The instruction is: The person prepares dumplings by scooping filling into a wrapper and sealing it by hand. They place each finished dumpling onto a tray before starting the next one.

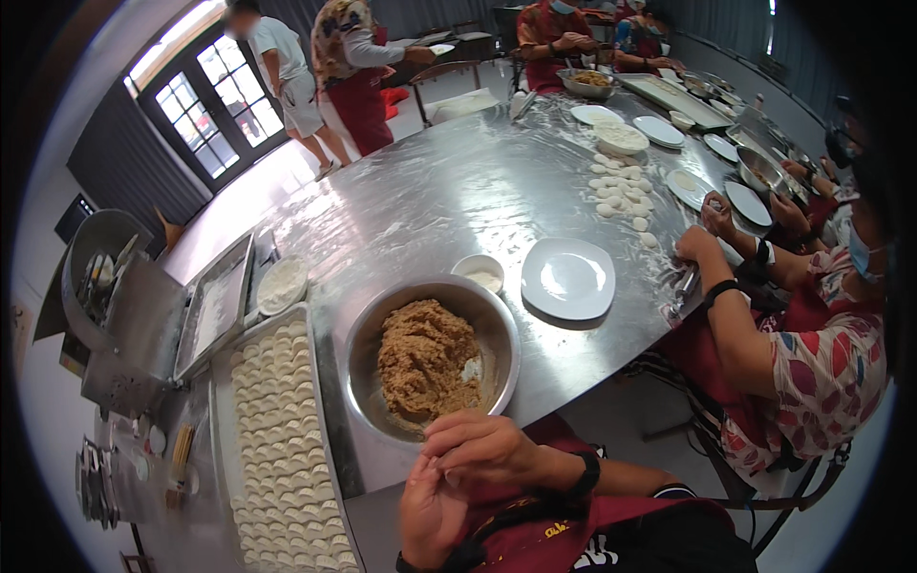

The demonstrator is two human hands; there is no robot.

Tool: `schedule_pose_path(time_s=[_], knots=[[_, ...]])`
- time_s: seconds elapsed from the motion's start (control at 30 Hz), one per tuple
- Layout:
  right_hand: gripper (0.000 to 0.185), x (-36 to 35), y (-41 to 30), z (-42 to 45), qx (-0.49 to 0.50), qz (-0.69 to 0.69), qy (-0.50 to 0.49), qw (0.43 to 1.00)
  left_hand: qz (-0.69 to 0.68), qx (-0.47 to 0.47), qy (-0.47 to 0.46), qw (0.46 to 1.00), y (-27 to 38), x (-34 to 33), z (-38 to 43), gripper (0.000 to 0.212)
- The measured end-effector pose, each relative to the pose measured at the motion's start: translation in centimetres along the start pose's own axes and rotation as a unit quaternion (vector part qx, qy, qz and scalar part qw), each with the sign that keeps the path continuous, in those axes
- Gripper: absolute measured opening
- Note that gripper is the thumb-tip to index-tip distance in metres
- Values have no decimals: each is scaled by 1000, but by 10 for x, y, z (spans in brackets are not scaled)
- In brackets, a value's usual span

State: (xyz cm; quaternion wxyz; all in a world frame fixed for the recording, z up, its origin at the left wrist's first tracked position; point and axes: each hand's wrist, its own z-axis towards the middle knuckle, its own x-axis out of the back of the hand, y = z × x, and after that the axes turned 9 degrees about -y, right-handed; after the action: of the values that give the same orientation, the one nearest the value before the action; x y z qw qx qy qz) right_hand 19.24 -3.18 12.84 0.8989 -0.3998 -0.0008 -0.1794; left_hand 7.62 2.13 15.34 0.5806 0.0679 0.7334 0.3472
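Observation:
Both hands meet at the near rim of a steel bowl (505, 397) that holds brown minced filling (426, 351). One hand (437, 512), at the lower left, points its fingers upward; by its place it is my left hand. My right hand (487, 448) reaches in from the right with its fingers bent over the left fingertips. Whether something small lies between the fingers cannot be made out. Just left of the bowl, a long metal tray (333, 494) carries rows of folded dumplings (283, 430). Beyond the bowl are a small bowl of flour (481, 273) and a square white plate (568, 279).
A flour-filled bowl (282, 285) and a floured tray (215, 308) are at left, beside a metal machine (136, 322). Dough pieces (622, 190) lie on the steel table (430, 208). A co-worker's arm (731, 315) is at right; more people and plates are farther back.

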Motion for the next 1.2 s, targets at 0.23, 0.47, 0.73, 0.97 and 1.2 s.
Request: schedule_pose_path(time_s=[0.23,0.47,0.73,0.97,1.2], knots=[[14,-1,-6,-1,31,-60,-33,997,-12,24,38,999,-1,5,0,34],[14,1,0,-4,10,-83,-47,995,-8,45,36,998,-2,2,0,30],[14,1,-4,-1,12,-102,-39,994,-24,30,32,999,-1,-4,3,29],[18,1,0,0,66,-139,-58,986,-77,33,48,995,-4,3,4,29],[18,3,-6,3,29,-133,-20,991,-75,11,-7,997,-7,7,1,29]])
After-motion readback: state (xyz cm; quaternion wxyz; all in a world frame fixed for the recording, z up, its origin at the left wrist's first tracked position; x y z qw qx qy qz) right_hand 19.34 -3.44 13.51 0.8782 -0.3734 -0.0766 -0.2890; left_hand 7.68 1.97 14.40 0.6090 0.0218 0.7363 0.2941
